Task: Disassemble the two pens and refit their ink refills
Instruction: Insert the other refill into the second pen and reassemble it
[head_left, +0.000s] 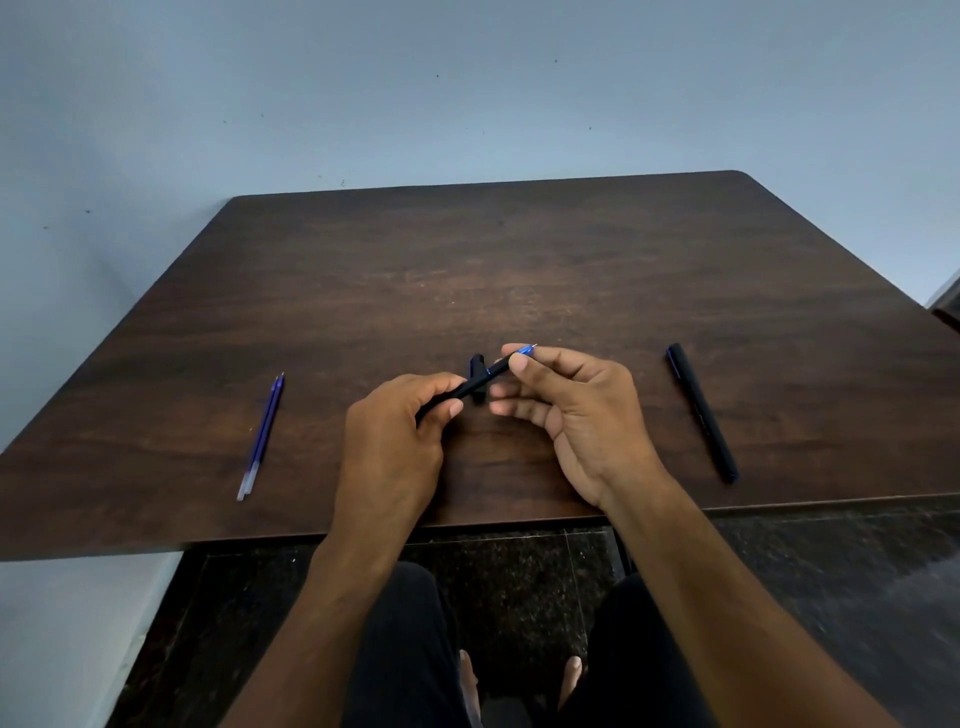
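Observation:
My left hand (389, 441) grips the rear of a black pen barrel (475, 383) held above the table. The thumb and forefinger of my right hand (566, 410) pinch the pen's blue front tip (523, 354), whose metal point sticks out to the right. A black cap (478, 375) lies on the table just behind the held pen, partly hidden by it. A second black pen (702, 413), capped, lies on the right. Two blue ink refills (262, 436) lie side by side on the left.
The dark wooden table (519, 270) stands against a pale wall. Its near edge runs just under my wrists. Below it I see a dark speckled floor, my legs in black trousers and my bare feet.

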